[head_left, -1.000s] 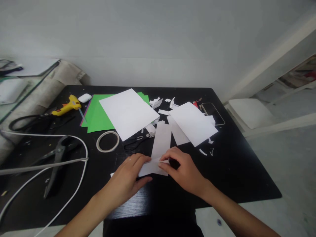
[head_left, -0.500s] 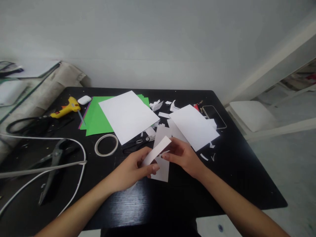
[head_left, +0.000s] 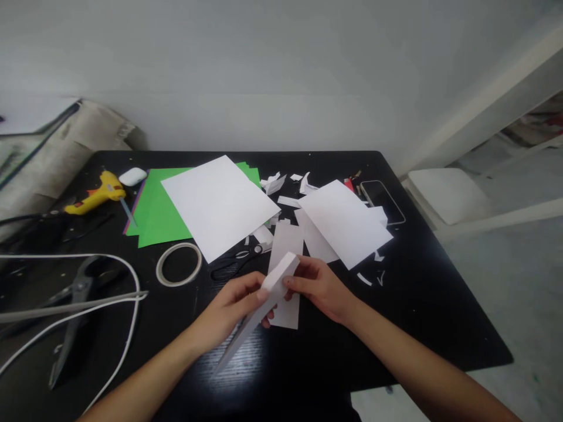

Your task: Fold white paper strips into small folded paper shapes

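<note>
A folded white paper strip [head_left: 253, 323] is held at a slant above the table, its lower end pointing toward me. My left hand [head_left: 240, 302] grips its middle, thumb on top and fingers underneath. At the upper end my right hand [head_left: 319, 287] pinches the strip's right side between thumb and fingers. Beneath the hands lies a flat white paper strip [head_left: 285, 243], partly covered by them. Black-handled scissors [head_left: 235, 261] rest just beyond my left hand.
On the black table [head_left: 352, 357] lie a tape roll [head_left: 160, 266], white sheet [head_left: 220, 205], green paper [head_left: 162, 220], another white sheet [head_left: 347, 223], paper scraps [head_left: 275, 183] and a phone [head_left: 382, 202]. A yellow glue gun [head_left: 99, 193], pliers-like tool [head_left: 74, 328] and white cable [head_left: 136, 281] are left.
The folded strip has turned in my hands, so its long side and lower end now show. My right fingers have closed on its upper end. The view has shifted slightly right.
</note>
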`<control>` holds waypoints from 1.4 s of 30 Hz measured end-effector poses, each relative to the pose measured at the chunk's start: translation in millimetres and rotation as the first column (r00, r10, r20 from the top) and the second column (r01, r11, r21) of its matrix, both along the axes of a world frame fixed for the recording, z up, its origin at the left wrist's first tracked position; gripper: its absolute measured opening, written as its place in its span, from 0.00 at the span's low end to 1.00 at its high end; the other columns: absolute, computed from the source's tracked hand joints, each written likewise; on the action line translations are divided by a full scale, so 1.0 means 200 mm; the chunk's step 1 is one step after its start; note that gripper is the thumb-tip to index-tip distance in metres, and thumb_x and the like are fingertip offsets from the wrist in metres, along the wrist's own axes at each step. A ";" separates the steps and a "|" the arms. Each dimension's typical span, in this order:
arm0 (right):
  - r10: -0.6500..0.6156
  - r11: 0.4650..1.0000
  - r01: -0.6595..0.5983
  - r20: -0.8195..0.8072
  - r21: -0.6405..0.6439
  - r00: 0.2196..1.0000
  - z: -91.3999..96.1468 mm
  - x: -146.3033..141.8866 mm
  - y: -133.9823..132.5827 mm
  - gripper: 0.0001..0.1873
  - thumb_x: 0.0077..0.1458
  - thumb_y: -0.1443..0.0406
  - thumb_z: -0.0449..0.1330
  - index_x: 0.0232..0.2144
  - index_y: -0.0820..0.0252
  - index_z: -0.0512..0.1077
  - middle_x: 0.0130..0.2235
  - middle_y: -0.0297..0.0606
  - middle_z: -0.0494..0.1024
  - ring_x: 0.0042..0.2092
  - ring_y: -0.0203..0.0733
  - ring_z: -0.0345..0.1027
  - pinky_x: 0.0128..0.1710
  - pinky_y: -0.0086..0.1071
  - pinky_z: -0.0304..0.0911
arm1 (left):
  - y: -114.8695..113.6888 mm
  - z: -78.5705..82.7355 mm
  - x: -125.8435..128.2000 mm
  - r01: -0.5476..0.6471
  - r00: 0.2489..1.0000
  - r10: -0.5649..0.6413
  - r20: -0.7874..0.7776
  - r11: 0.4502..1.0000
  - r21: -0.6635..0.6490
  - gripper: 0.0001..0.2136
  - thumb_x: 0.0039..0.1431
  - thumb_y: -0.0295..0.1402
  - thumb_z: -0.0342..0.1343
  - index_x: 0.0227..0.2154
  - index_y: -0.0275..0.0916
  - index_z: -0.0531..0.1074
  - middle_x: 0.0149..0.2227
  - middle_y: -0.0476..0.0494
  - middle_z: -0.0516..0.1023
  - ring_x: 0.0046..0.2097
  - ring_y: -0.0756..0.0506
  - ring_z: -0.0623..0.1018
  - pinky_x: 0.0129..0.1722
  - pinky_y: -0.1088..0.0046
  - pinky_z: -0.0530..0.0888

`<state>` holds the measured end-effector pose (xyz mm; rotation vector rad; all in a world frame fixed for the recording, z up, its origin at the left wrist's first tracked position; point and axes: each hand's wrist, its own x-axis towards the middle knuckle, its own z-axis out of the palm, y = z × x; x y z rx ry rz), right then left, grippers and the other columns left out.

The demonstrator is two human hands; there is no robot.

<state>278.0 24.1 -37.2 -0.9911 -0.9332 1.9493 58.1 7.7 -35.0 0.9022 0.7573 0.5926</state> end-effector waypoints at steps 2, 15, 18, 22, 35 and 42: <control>-0.001 1.000 0.001 -0.005 -0.012 1.000 0.00 -0.01 0.00 0.14 0.49 0.61 0.76 0.35 0.61 0.81 0.33 0.35 0.81 0.34 0.37 0.74 0.34 0.30 0.71 | 0.00 0.00 0.01 -0.017 1.000 0.017 0.007 1.000 0.004 0.14 0.63 0.43 0.64 0.42 0.35 0.76 0.39 0.42 0.80 0.36 0.47 0.78 0.36 0.71 0.77; -0.018 1.000 0.019 0.039 -0.007 0.999 -0.03 -0.03 -0.02 0.22 0.44 0.66 0.77 0.43 0.57 0.78 0.43 0.36 0.82 0.41 0.40 0.77 0.44 0.36 0.73 | 0.00 -0.02 0.02 -0.057 0.998 0.058 0.015 0.998 -0.034 0.14 0.61 0.39 0.67 0.39 0.36 0.70 0.36 0.45 0.81 0.36 0.48 0.80 0.39 0.72 0.74; -0.016 1.000 0.016 0.020 0.013 1.000 -0.03 -0.03 -0.02 0.26 0.43 0.67 0.77 0.45 0.56 0.77 0.43 0.35 0.80 0.38 0.37 0.75 0.44 0.36 0.73 | 0.00 -0.01 0.02 -0.062 0.998 0.062 -0.010 0.998 0.000 0.14 0.60 0.39 0.67 0.37 0.37 0.70 0.34 0.48 0.79 0.35 0.49 0.78 0.37 0.73 0.72; 0.022 0.999 -0.019 -0.067 0.043 0.998 -0.04 -0.01 -0.02 0.34 0.41 0.68 0.79 0.51 0.53 0.74 0.45 0.35 0.79 0.40 0.38 0.75 0.43 0.35 0.73 | 0.00 0.00 0.02 -0.053 0.998 0.054 -0.042 0.998 0.039 0.15 0.60 0.41 0.67 0.37 0.37 0.69 0.33 0.49 0.76 0.34 0.49 0.75 0.36 0.73 0.70; 0.099 0.980 -0.118 0.120 0.161 0.988 0.00 0.05 0.01 0.16 0.50 0.67 0.73 0.42 0.57 0.79 0.39 0.35 0.79 0.39 0.37 0.72 0.40 0.31 0.68 | 0.03 0.05 -0.02 0.138 0.934 -0.080 -0.348 0.980 0.146 0.12 0.56 0.36 0.68 0.38 0.39 0.72 0.31 0.53 0.71 0.32 0.50 0.69 0.32 0.73 0.66; -0.115 0.985 0.084 0.214 0.148 0.970 0.00 0.10 0.06 0.10 0.48 0.66 0.73 0.35 0.57 0.79 0.39 0.34 0.79 0.42 0.39 0.71 0.44 0.34 0.66 | 0.10 0.08 -0.14 0.202 0.883 -0.086 -0.462 0.957 0.207 0.12 0.60 0.40 0.65 0.41 0.39 0.74 0.37 0.48 0.77 0.36 0.48 0.74 0.34 0.74 0.69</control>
